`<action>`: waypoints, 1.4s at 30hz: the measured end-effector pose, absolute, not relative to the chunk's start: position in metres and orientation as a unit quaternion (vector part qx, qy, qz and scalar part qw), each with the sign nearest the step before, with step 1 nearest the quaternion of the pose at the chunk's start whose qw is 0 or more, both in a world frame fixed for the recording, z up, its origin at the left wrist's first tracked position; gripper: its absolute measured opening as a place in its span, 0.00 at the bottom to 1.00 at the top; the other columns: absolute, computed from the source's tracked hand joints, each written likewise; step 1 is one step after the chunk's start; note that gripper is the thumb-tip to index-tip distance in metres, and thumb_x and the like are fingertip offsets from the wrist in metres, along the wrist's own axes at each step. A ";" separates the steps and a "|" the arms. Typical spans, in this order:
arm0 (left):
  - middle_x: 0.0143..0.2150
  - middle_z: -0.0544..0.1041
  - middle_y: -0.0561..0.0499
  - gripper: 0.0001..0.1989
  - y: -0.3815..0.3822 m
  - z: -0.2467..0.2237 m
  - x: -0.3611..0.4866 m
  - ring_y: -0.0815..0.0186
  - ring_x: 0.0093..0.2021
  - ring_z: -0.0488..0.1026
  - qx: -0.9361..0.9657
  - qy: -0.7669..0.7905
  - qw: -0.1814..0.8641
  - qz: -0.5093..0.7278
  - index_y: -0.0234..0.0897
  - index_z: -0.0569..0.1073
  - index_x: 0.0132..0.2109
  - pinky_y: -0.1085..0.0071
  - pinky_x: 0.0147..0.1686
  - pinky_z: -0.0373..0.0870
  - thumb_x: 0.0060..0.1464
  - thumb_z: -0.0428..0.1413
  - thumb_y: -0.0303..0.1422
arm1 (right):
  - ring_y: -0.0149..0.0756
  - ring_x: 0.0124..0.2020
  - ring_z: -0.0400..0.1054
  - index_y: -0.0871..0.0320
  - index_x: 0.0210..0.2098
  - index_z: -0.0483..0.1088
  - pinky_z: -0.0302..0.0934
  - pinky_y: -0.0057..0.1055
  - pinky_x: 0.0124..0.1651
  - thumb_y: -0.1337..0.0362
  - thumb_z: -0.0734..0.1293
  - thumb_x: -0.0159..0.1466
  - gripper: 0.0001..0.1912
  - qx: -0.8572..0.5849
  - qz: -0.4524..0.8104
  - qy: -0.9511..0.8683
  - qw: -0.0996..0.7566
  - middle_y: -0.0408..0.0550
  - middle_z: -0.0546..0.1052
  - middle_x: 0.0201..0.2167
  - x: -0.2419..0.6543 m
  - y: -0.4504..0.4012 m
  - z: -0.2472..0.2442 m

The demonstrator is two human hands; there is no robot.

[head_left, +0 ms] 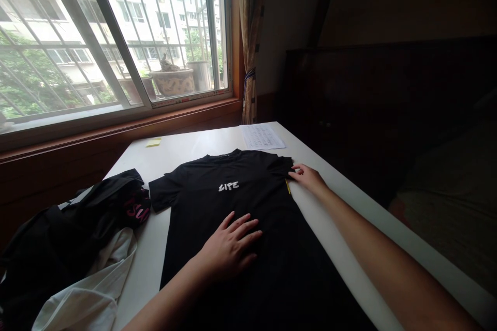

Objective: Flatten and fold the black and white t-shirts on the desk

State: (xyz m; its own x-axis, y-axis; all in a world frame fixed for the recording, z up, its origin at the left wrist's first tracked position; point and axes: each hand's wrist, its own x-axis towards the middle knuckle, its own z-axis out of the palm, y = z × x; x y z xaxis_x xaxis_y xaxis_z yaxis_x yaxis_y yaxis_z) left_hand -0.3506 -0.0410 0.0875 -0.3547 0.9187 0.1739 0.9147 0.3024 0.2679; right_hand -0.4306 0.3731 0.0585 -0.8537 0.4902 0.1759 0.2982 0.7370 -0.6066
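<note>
A black T-shirt (233, 201) with white lettering on its chest is spread out on a white table (186, 145), its collar at the far end. My left hand (233, 243) lies on the middle of the shirt, palm down with fingers spread. At the end of the right-hand sleeve, my right hand (306, 178) pinches the fabric between thumb and fingers. A thin yellow strip (288, 186) shows beside the shirt just below that sleeve.
Dark clothes (70, 232) and a white garment (112, 269) are heaped on the left. Printed paper (262, 137) and yellow sticky notes (154, 142) lie at the table's far end. Beyond are a barred window (155, 31) and a tied curtain (250, 36).
</note>
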 end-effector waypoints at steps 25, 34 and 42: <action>0.38 0.73 0.51 0.03 -0.031 0.088 -0.346 0.63 0.38 0.67 0.561 0.807 -0.102 0.152 0.39 0.71 0.41 0.64 0.42 0.65 0.65 0.52 0.29 | 0.40 0.39 0.71 0.52 0.49 0.75 0.64 0.34 0.46 0.66 0.65 0.62 0.17 -0.166 0.211 -0.942 0.201 0.45 0.77 0.36 -0.425 0.361 0.058; 0.43 0.76 0.50 0.03 -0.034 0.092 -0.346 0.62 0.43 0.71 0.556 0.809 -0.059 0.182 0.42 0.73 0.44 0.64 0.44 0.70 0.66 0.54 0.33 | 0.53 0.53 0.67 0.56 0.49 0.79 0.63 0.43 0.55 0.72 0.62 0.62 0.20 -0.151 0.087 -0.956 0.237 0.58 0.74 0.50 -0.429 0.340 0.069; 0.71 0.65 0.41 0.25 -0.055 0.084 -0.393 0.54 0.72 0.59 0.397 0.896 -0.108 0.170 0.36 0.63 0.69 0.52 0.69 0.60 0.71 0.47 0.42 | 0.46 0.70 0.56 0.63 0.66 0.67 0.49 0.41 0.73 0.61 0.55 0.73 0.26 -0.032 0.091 -0.979 0.179 0.56 0.66 0.69 -0.462 0.296 0.064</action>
